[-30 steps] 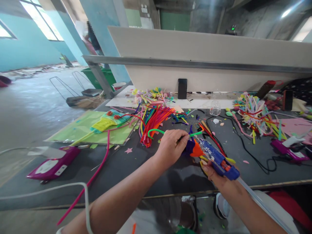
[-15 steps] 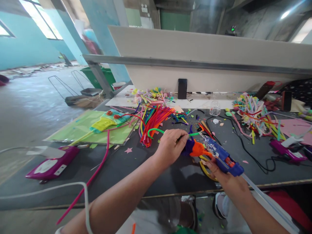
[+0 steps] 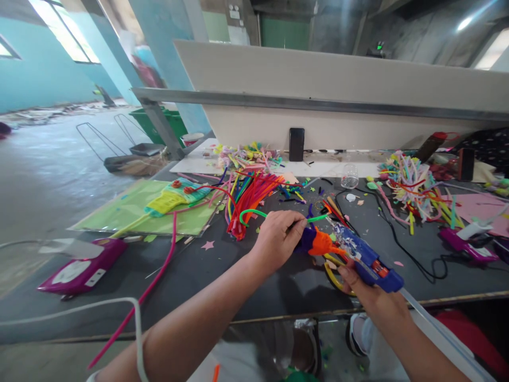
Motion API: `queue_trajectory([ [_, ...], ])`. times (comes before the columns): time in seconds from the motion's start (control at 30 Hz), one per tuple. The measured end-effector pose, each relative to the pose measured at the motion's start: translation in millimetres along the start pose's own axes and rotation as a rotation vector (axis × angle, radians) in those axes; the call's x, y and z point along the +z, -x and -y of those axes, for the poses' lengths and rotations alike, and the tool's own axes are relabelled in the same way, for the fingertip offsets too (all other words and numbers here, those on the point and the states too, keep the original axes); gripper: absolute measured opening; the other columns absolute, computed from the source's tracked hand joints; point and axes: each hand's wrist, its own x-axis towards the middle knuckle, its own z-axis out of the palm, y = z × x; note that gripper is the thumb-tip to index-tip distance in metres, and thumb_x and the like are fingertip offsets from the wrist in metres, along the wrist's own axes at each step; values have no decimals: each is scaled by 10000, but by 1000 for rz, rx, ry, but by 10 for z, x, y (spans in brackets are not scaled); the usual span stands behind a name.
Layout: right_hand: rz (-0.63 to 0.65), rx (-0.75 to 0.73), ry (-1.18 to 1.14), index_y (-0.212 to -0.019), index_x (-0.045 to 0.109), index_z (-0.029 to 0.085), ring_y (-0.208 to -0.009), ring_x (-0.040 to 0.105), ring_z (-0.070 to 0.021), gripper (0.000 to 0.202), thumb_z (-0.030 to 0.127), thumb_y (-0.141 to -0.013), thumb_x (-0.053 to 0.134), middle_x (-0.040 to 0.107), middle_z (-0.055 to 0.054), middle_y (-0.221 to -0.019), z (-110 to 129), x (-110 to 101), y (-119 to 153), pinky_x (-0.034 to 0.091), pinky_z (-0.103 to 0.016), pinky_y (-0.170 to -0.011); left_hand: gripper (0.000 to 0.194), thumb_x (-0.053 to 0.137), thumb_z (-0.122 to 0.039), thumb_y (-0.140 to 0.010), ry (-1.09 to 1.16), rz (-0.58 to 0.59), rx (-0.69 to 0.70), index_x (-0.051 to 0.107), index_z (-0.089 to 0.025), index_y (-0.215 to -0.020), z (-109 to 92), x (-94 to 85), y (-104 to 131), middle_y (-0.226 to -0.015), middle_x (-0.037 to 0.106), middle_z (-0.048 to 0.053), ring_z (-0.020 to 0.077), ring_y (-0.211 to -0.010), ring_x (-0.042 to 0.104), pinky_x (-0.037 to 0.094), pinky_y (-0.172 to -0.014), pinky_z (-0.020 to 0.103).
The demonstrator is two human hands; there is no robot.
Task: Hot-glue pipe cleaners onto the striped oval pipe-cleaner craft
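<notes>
My left hand (image 3: 278,239) is closed in a pinch on a green pipe cleaner (image 3: 253,211), whose left part curls over and whose right tip sticks out past my fingers. My right hand (image 3: 361,284) is wrapped round a blue glue gun (image 3: 368,260) with a glue-smeared front. The gun's nozzle is close to the pipe cleaner's right tip; I cannot tell whether they touch. Between my hands is an orange and purple pipe-cleaner piece (image 3: 321,242), partly hidden. Below it lies a yellow ring-shaped thing (image 3: 333,276), partly covered by my right hand.
A bundle of coloured pipe cleaners (image 3: 256,199) lies ahead. On the left are a yellow and teal pipe-cleaner piece (image 3: 169,199) on a green sheet (image 3: 119,209) and a purple power strip (image 3: 83,268). A black cable (image 3: 397,239) winds across the right side. A phone (image 3: 296,144) stands at the back.
The glue gun and my right hand have shifted slightly right and down, so the nozzle sits a little lower beside the green tip. My left hand keeps its pinch.
</notes>
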Motion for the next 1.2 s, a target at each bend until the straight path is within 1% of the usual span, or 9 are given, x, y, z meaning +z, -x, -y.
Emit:
queue_trajectory([
  [0.07,-4,-5,-3,-677,636,197,-416,607,-187,309,491,-635,719,655,-12,-535,2,0,-12,528,-316,-436,167,498,-258,-917,-1,-2,5,613,-192,-816,-4,1,1,-748,672,18,153,-743,619,422,-737,284],
  [0.2,143,45,26,-671,641,199,-440,632,-200,323,492,-584,745,674,-21,-547,-28,4,-38,549,-311,-438,153,505,-252,-916,3,-5,11,614,-194,-825,-6,6,6,-763,676,17,153,-751,616,418,-750,285],
  [0.37,147,19,71,-690,653,201,-469,649,-200,310,492,-614,728,651,-9,-513,-101,21,-41,570,-298,-487,152,506,-252,-918,2,0,11,617,-192,-835,1,8,8,-770,678,17,153,-764,618,408,-756,283],
  [0.53,199,110,68,-678,641,212,-490,670,-221,328,506,-578,745,680,-20,-556,-137,-18,-97,575,-310,-464,152,509,-249,-917,-1,-12,10,619,-190,-830,2,8,9,-766,678,15,147,-759,618,413,-755,277],
  [0.6,218,109,69,-681,638,206,-479,664,-221,337,510,-581,746,665,-16,-537,-129,-1,-91,570,-311,-456,144,514,-245,-915,0,-16,10,619,-190,-833,-1,8,10,-772,680,14,147,-763,620,413,-753,277],
  [0.8,102,15,31,-714,632,190,-397,594,-167,353,522,-624,711,624,1,-525,-52,129,24,521,-280,-396,134,519,-233,-909,-6,-10,28,619,-185,-835,-11,3,6,-782,686,15,149,-767,626,411,-748,278],
  [1.0,93,80,68,-678,632,203,-416,617,-184,395,571,-567,724,614,1,-469,-48,90,-8,526,-277,-420,133,524,-232,-909,-3,-18,27,617,-183,-828,2,4,15,-780,683,14,152,-769,623,410,-749,275],
  [1.13,-21,62,2,-655,603,222,-403,607,-187,381,578,-568,704,603,12,-444,-64,68,-36,530,-291,-421,121,534,-231,-905,2,-38,36,615,-185,-828,10,7,22,-765,674,6,145,-758,618,405,-735,270],
  [1.2,-25,76,-15,-637,597,223,-380,593,-185,380,574,-546,709,594,14,-426,-54,61,-41,518,-293,-400,122,534,-229,-905,2,-40,42,614,-186,-822,10,8,19,-755,669,4,144,-749,616,402,-727,270],
])
